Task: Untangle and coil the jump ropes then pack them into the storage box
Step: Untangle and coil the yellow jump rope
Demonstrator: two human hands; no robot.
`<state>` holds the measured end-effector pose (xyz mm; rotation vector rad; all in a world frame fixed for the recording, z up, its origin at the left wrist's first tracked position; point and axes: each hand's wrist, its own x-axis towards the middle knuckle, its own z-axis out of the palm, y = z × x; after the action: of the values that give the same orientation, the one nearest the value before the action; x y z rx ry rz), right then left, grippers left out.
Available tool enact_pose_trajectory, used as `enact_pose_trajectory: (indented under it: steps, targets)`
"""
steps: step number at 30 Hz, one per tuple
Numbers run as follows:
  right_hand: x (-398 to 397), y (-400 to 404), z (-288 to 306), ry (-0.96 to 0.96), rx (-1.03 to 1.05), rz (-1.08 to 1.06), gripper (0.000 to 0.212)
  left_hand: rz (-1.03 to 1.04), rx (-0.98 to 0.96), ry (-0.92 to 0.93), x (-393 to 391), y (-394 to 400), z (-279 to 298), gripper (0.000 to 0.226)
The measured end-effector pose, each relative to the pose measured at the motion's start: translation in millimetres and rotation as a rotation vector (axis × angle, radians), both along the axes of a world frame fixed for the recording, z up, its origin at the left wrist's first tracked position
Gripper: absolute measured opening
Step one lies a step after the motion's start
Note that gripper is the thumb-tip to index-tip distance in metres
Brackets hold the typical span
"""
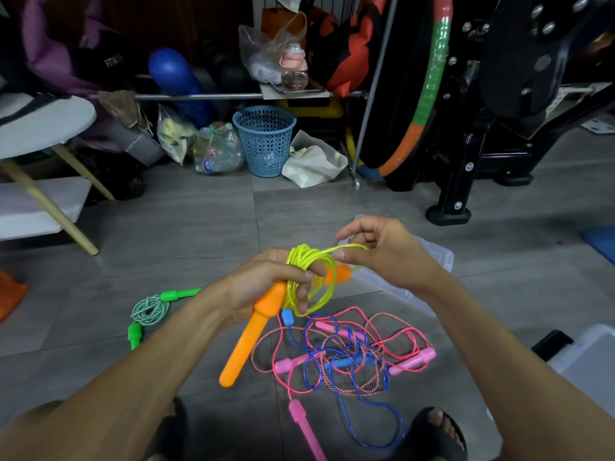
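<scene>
Centre of frame: left hand (pixel 266 287) is gripping one orange handle (pixel 248 341) together with the yellow rope (pixel 307 281), coiled in loops around its fingers. Right hand (pixel 379 251) is pinching the loose yellow end just beside the coil, second orange handle (pixel 339 273) poking out behind. Judging the step: wrapping the tail around the bundle; keeping tension even and loops flat should stop it springing open. Lower centre, the tangled pink and blue ropes (pixel 346 354) are lying on the floor (pixel 186 234). Green rope (pixel 148 311) is sitting coiled at left. Clear storage box (pixel 442 257) is waiting behind the right hand.
</scene>
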<state>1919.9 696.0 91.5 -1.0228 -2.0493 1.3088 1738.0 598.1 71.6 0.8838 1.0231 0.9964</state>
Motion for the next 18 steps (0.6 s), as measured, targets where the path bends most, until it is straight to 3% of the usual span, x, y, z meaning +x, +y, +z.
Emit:
enact_pose_trajectory:
  steps: [5, 10, 13, 18]
  targets:
    - [18.2, 9.1, 6.3, 0.156, -0.230, 0.052, 0.022, -0.031, 0.010, -0.095, -10.3, -3.1, 3.8, 0.014]
    - [5.2, -6.9, 10.6, 0.005, -0.275, 0.313, 0.052, -0.197, 0.048, -0.064, -4.8, -6.9, 8.3, 0.014]
    - [-5.0, -16.9, 10.4, -0.063, -0.279, 0.434, 0.036, -0.241, 0.059, -0.044, -2.9, -10.5, 11.7, 0.014]
    - [-9.0, -19.8, 8.2, -0.042, -0.266, 0.360, 0.013, -0.267, 0.102, 0.003, -9.9, -12.0, 12.9, 0.010]
